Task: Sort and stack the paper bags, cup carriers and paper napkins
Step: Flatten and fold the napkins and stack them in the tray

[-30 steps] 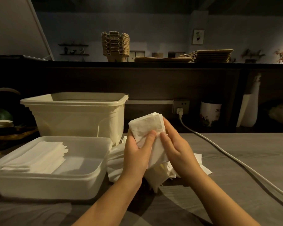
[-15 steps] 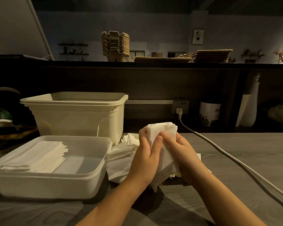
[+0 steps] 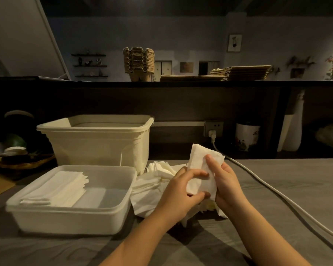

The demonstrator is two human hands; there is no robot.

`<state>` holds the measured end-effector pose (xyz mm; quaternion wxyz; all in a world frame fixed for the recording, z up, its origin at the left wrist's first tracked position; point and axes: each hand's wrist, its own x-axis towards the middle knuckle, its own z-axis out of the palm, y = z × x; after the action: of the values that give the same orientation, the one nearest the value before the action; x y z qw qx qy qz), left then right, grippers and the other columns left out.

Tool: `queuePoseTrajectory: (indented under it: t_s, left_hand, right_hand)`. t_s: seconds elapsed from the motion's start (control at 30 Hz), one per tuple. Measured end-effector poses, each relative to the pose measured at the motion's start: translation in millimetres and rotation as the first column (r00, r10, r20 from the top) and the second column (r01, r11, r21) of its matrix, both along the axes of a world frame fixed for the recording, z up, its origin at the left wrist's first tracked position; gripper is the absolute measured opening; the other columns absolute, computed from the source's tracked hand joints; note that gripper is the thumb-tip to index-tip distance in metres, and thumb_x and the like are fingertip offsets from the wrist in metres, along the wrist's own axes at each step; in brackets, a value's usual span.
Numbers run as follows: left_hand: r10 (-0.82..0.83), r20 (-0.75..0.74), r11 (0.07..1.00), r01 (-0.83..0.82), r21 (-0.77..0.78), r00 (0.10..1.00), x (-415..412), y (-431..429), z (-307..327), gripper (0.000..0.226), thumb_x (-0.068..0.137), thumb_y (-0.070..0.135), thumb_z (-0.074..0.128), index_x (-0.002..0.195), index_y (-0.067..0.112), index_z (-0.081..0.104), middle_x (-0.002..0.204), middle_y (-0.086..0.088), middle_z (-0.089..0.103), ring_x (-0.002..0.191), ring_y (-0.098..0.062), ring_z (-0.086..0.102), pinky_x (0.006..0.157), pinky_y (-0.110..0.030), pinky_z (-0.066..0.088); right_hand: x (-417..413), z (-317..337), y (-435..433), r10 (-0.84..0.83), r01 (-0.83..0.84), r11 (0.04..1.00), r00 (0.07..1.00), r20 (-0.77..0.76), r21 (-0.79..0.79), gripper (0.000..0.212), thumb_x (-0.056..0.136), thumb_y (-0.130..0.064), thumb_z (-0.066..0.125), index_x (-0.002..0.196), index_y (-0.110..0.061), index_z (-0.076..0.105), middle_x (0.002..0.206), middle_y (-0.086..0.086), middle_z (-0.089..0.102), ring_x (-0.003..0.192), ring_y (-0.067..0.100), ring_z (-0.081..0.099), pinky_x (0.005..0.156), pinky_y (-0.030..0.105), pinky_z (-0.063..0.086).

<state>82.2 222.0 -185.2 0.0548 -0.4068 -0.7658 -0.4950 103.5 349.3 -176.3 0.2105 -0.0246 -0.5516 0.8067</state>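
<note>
Grip both sides: left hand [image 3: 178, 192] and right hand [image 3: 226, 186] pinch one napkin bundle [image 3: 199, 160] upright above the desk [image 3: 277, 189], likely squaring its edges before stacking. Deep tub [image 3: 96, 146] behind; shallow tray [image 3: 104, 208] at left; loose napkin pile [image 3: 152, 181] under the hands; neat napkin stack [image 3: 58, 189] inside the tray. Bundle white, soft, folded.

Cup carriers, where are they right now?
In the head view the cup carriers stand stacked on the dark ledge at the back, left of centre, with the flat paper bags to their right.
</note>
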Motion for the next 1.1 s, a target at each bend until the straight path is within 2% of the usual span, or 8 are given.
queuePoseTrajectory:
  t_s: [0.1, 0.23, 0.4, 0.47, 0.77, 0.9, 1.03, 1.1]
  left_hand:
    - [0.022, -0.080, 0.998, -0.027, -0.060, 0.997, 0.6, 0.6, 7.7, 0.033, 0.087, 0.025, 0.065, 0.111, 0.041, 0.049, 0.112, 0.024, 0.042, 0.108, 0.003, 0.040, 0.073, 0.004, 0.038]
    - [0.004, -0.114, 0.984, -0.024, -0.177, 0.993, -1.7, -6.9, 25.0, 0.036, 0.087, 0.024, 0.064, 0.120, 0.030, 0.051, 0.123, 0.013, 0.047, 0.114, -0.003, 0.046, 0.091, -0.014, 0.041]
    - [-0.006, -0.085, 0.952, -0.021, -0.306, 0.996, -12.0, -60.8, 65.0, 0.034, 0.084, 0.021, 0.067, 0.108, 0.036, 0.049, 0.112, 0.021, 0.046, 0.097, 0.012, 0.048, 0.082, -0.010, 0.045]
    - [0.010, -0.086, 0.942, -0.039, -0.333, 0.996, -18.3, -87.8, 77.7, 0.035, 0.082, 0.019, 0.069, 0.103, 0.039, 0.050, 0.109, 0.026, 0.048, 0.099, 0.018, 0.045, 0.075, -0.005, 0.044]
    - [0.236, 0.144, 0.827, -0.121, -0.549, 0.961, -37.1, -208.7, 82.1, 0.034, 0.082, 0.012, 0.070, 0.100, 0.037, 0.054, 0.112, 0.017, 0.046, 0.093, -0.009, 0.058, 0.069, -0.019, 0.054]
    - [0.231, 0.051, 0.694, -0.128, -0.708, 0.972, -43.8, -225.5, 78.7, 0.032, 0.081, 0.020, 0.072, 0.103, 0.038, 0.056, 0.119, 0.018, 0.049, 0.110, -0.002, 0.048, 0.088, -0.016, 0.044]
    - [0.296, 0.130, 0.696, -0.121, -0.708, 0.946, -51.4, -228.4, 83.2, 0.029, 0.081, 0.020, 0.072, 0.107, 0.028, 0.061, 0.112, 0.014, 0.048, 0.090, -0.009, 0.062, 0.075, -0.020, 0.055]
    - [0.319, 0.007, 0.658, -0.217, -0.721, 0.948, -55.5, -226.6, 85.7, 0.020, 0.085, 0.021, 0.068, 0.101, 0.030, 0.061, 0.103, 0.015, 0.049, 0.089, -0.010, 0.062, 0.077, -0.024, 0.055]
  right_hand:
    - [0.5, 1.5, 0.3, -0.013, 0.013, 1.000, 1.000, 0.005, -0.021, 0.038, 0.090, -0.030, 0.053, 0.122, -0.011, 0.052, 0.110, 0.013, 0.064, 0.100, 0.029, 0.064, 0.076, 0.039, 0.055]
    - [1.8, 7.4, 0.5, 0.007, -0.007, 1.000, 1.000, -0.014, 0.006, 0.043, 0.080, -0.033, 0.059, 0.116, -0.008, 0.057, 0.097, 0.010, 0.067, 0.088, 0.024, 0.067, 0.068, 0.032, 0.055]
    - [-7.1, 35.9, -19.1, 0.105, -0.116, 0.950, 0.993, 0.053, 0.289, 0.025, 0.086, -0.030, 0.061, 0.102, -0.011, 0.061, 0.090, 0.005, 0.064, 0.080, 0.017, 0.065, 0.064, 0.024, 0.053]
    - [-15.7, 50.7, -33.3, 0.139, -0.164, 0.897, 0.986, 0.089, 0.411, 0.020, 0.087, -0.030, 0.062, 0.096, -0.012, 0.063, 0.088, 0.002, 0.065, 0.080, 0.014, 0.065, 0.066, 0.022, 0.052]
    - [-64.3, 69.4, -136.8, 0.184, -0.412, 0.523, 0.909, 0.373, 0.746, 0.019, 0.095, -0.021, 0.053, 0.106, -0.008, 0.061, 0.091, 0.004, 0.062, 0.081, 0.012, 0.060, 0.069, 0.019, 0.049]
    - [-82.9, 60.7, -164.5, 0.150, -0.559, 0.400, 0.821, 0.550, 0.726, 0.023, 0.093, -0.011, 0.054, 0.115, -0.005, 0.056, 0.098, 0.010, 0.061, 0.089, 0.018, 0.062, 0.082, 0.027, 0.054]
    - [-102.8, 48.3, -180.1, 0.061, -0.705, 0.301, 0.687, 0.724, 0.643, 0.029, 0.095, -0.006, 0.050, 0.124, -0.003, 0.052, 0.088, 0.010, 0.060, 0.080, 0.018, 0.062, 0.072, 0.027, 0.055]
    - [-113.0, 42.9, -187.3, 0.001, -0.739, 0.246, 0.648, 0.762, 0.628, 0.031, 0.095, -0.005, 0.048, 0.126, 0.000, 0.049, 0.079, 0.008, 0.057, 0.067, 0.015, 0.059, 0.073, 0.027, 0.054]
